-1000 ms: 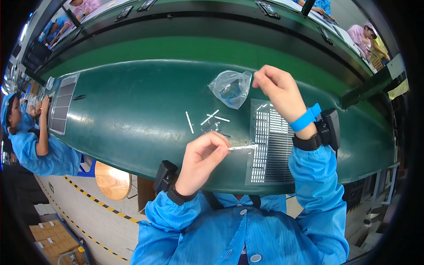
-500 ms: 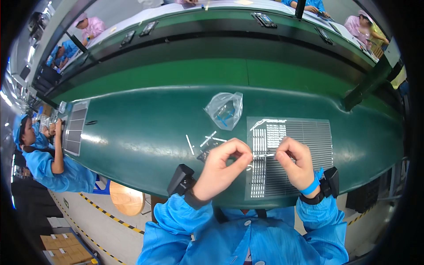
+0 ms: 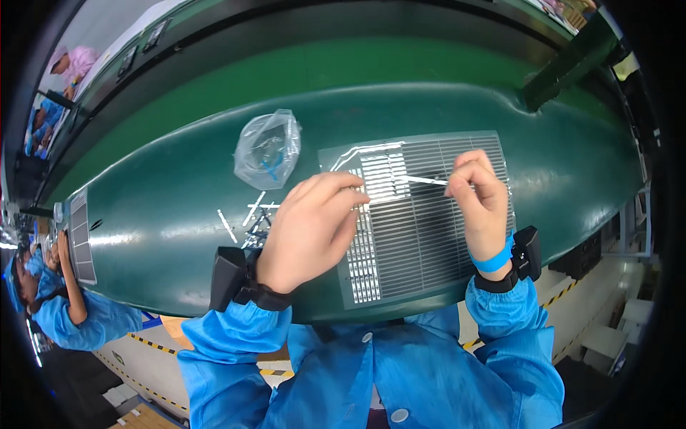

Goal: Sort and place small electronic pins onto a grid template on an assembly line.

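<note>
My right hand (image 3: 482, 204) pinches one end of a thin white strip (image 3: 426, 180), which points left over a clear sheet (image 3: 429, 239) bearing rows of narrow dark and shiny strips. My left hand (image 3: 311, 232) has its fingers curved and the thumb apart, with nothing visible in it. Its fingertips are at the sheet's left column of shiny strips (image 3: 364, 247); whether they touch it I cannot tell. Left of that hand lie several loose pale strips (image 3: 226, 225) and small dark pieces, partly hidden by it.
A clear plastic bag (image 3: 268, 150) with something blue in it stands beyond my left hand on the green table mat (image 3: 171, 207). At the far left another person (image 3: 61, 300) in blue works beside a panelled sheet (image 3: 82, 236). A dark post (image 3: 568, 64) rises at the back right.
My hands have moved apart; the strip between them is now only in my right hand. The left thumb and fingers have separated. The view has shifted, so the bag and sheet appear further left.
</note>
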